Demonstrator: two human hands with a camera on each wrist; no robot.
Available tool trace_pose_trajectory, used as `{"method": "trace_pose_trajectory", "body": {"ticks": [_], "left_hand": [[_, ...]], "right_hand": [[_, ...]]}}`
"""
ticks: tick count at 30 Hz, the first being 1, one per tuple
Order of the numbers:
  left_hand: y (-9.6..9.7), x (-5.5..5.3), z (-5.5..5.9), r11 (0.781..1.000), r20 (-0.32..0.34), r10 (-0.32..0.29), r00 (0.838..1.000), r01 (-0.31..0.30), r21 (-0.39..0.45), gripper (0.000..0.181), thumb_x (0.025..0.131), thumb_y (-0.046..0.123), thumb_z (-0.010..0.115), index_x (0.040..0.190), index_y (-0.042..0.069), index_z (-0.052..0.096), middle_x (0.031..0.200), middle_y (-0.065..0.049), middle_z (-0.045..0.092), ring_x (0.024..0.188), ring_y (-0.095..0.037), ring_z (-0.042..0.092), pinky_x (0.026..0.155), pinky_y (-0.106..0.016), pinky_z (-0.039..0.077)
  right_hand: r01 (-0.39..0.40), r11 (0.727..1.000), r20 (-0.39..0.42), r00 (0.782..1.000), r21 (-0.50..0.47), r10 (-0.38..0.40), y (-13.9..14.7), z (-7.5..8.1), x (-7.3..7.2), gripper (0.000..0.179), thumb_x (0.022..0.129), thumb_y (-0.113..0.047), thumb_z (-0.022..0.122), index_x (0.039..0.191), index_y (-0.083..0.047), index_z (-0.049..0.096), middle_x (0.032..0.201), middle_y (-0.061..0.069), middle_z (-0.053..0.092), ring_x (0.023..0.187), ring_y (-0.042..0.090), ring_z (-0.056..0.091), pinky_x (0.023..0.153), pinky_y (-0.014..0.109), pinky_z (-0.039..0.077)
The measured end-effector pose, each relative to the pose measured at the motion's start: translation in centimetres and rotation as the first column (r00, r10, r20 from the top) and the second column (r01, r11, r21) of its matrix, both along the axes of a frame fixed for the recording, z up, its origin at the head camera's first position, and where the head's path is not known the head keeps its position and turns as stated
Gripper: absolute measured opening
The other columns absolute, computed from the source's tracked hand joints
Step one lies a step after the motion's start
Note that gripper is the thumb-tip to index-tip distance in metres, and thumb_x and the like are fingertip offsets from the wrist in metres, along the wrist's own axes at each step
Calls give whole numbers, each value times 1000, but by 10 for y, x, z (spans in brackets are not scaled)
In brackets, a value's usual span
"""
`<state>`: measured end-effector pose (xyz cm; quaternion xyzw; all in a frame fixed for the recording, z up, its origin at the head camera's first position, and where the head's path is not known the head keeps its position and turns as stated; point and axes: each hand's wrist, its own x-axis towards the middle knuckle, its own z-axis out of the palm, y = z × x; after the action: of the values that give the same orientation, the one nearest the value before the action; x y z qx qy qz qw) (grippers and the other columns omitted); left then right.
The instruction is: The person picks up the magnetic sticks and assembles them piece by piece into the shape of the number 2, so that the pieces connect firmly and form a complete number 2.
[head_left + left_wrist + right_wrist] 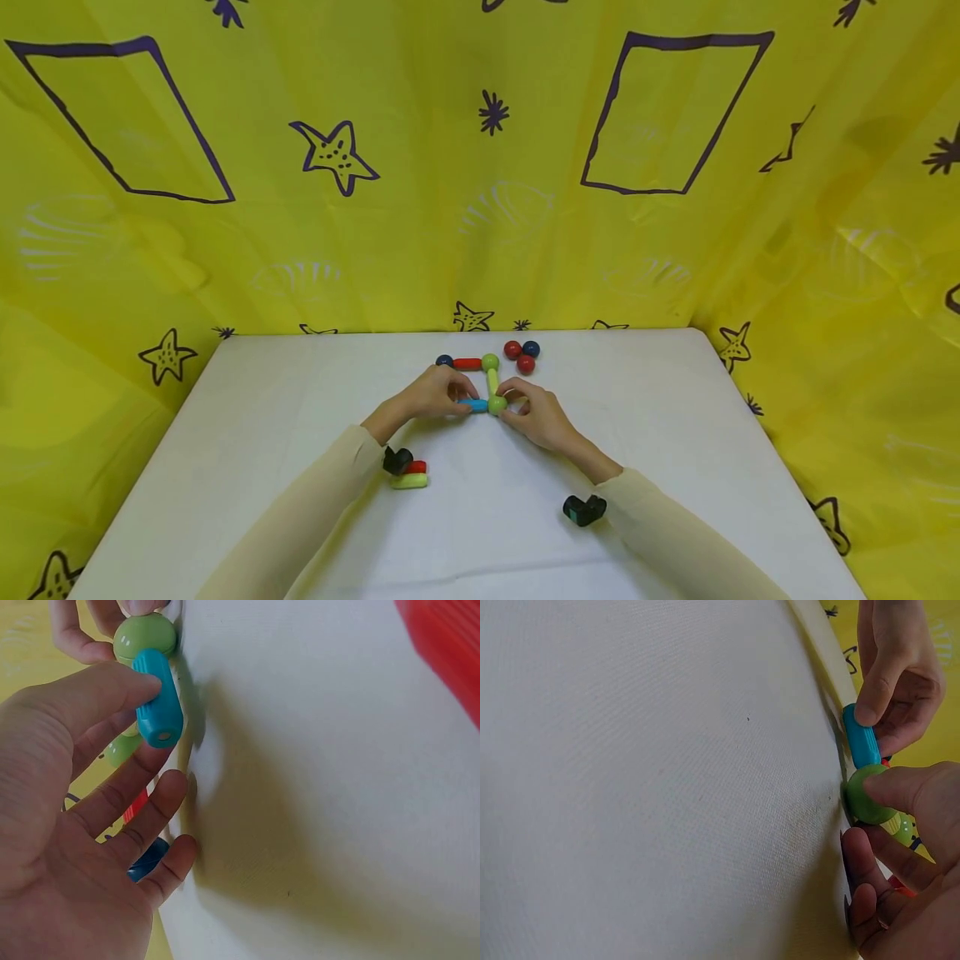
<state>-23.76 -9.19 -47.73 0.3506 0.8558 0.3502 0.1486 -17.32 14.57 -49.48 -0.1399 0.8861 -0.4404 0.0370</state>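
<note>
The blue rod (159, 705) was held level near the middle of the white table (637, 417), one end set against the near green ball (497, 406). It was pinched by the left hand (435, 393) between thumb and index finger, the other fingers being spread apart below. The near green ball was gripped by the right hand (542, 417), thumb and fingers closed about it.

From that ball a yellow-green rod (492, 382) was extended to the far green ball (490, 362), which was joined by a red rod (468, 364) to a dark blue ball (445, 361). Just right of the far green ball, two red balls and a second blue ball (531, 349) were clustered. By the left wrist, a loose red rod (418, 467) was placed beside a loose yellow-green rod (409, 481). Small black cameras (585, 510) were worn at both wrists, near pale sleeves (315, 500). The table was backed by a yellow curtain (420, 208) printed with starfish.
</note>
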Motion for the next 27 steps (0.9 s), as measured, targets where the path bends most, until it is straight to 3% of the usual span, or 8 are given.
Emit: {"method": "trace_pose_trajectory", "body": {"ticks": [21,27], "left_hand": [[0,-2,4,999,-22,-29,999,28,-42,12,89,10,79,101,8,78,79,7,68,72,-9,56,68,-24,49],[-4,-5,14,998,-22,-33,999,32,-49,16,91,12,76,106,6,77,81,3,70,72,-11,58,69,-25,51]], "right_hand": [[11,1000,-23,1000,-10,-11,0,-1,2,27,91,-7,77,116,-14,67,110,7,74,65,13,53,62,23,44],[12,1000,-4,1000,1,-12,0,-1,2,28,92,-8,77,116,-16,67,110,6,74,67,14,53,64,25,46]]}}
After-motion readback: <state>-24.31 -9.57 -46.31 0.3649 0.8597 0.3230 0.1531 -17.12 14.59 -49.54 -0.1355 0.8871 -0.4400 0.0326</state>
